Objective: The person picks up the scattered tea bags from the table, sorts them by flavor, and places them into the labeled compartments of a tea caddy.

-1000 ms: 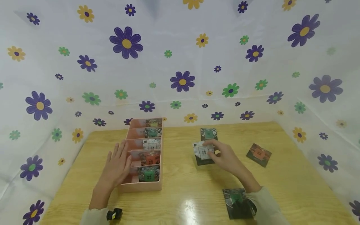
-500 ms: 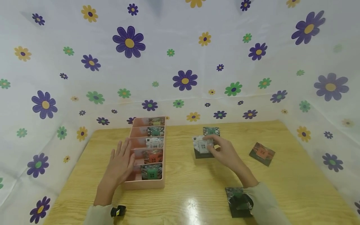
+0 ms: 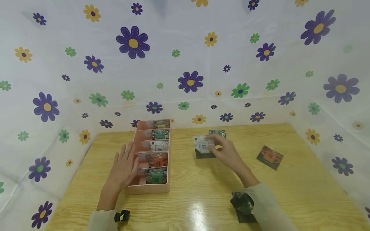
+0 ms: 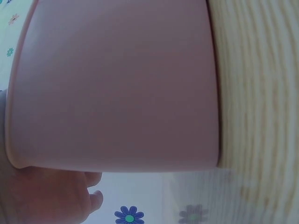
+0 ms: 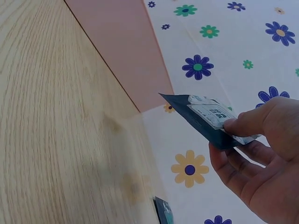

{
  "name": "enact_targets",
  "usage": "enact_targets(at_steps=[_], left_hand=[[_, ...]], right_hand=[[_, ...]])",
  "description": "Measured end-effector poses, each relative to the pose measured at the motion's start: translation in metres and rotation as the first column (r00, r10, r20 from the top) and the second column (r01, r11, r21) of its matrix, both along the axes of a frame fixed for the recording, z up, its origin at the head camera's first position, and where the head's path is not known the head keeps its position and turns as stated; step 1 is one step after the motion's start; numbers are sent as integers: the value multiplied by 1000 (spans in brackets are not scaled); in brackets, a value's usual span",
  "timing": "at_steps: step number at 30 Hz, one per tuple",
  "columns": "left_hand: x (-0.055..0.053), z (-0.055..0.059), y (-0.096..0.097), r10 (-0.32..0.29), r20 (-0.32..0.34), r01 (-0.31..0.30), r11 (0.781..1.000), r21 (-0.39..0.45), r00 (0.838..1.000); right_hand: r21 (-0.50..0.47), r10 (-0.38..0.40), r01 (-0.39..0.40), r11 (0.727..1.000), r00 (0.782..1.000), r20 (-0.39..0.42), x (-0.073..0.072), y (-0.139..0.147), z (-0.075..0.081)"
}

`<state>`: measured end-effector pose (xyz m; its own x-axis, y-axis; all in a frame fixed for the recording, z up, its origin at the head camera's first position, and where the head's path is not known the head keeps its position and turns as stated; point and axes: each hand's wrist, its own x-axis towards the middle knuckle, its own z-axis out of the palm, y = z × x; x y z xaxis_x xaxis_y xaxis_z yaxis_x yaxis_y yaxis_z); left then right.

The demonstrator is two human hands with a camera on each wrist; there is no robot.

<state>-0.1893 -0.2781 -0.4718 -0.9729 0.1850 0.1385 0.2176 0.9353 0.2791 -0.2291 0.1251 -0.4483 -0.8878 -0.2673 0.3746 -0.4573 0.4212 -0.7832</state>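
My right hand [image 3: 228, 154] pinches a white-and-dark sachet [image 3: 202, 147] between thumb and fingers. In the right wrist view, the sachet [image 5: 201, 116] is tilted and held off the wooden table. My left hand [image 3: 120, 168] rests along the left edge of a pink divided box [image 3: 148, 190], its fingers straight. The left wrist view is mostly filled by the box's plain outer wall [image 4: 117, 88]. Each compartment shows a sachet at its right side: green [image 3: 156, 175], red [image 3: 157, 159], white [image 3: 159, 146], with a green and a yellowish one behind.
A green-labelled sachet [image 3: 218, 132] lies behind my right hand, partly covered. Farther right is an orange-and-dark sachet [image 3: 270, 157]. A dark sachet [image 3: 245, 217] sits by my right sleeve, partly hidden. Flower-printed cloth [image 3: 162, 67] encloses the table's back and sides.
The right hand has carried the white sachet slightly left and farther back, toward the box. My left hand stays at the box; the head view has shifted a little.
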Motion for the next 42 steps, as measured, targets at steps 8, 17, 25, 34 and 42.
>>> enact_targets(at_steps=[8,17,25,34,42], left_hand=[[-1,-1,0,-6,-3,6,1000,4,1000],[-2,-2,-1,-7,-10,7,1000,13,1000],[-2,-2,0,-7,0,7,1000,16,1000],[-1,-4,-1,-7,3,7,1000,11,1000],[-2,-4,-1,-6,-6,6,1000,0,1000]], right_hand=[[1,4,-4,1000,1000,-28,-6,-9,0],[-6,20,-20,1000,999,-39,-12,-19,2],[0,19,-19,1000,997,-80,-17,-29,6],[-5,21,-22,1000,995,-93,-24,-41,8],[-19,28,-30,999,995,-97,-28,-50,10]])
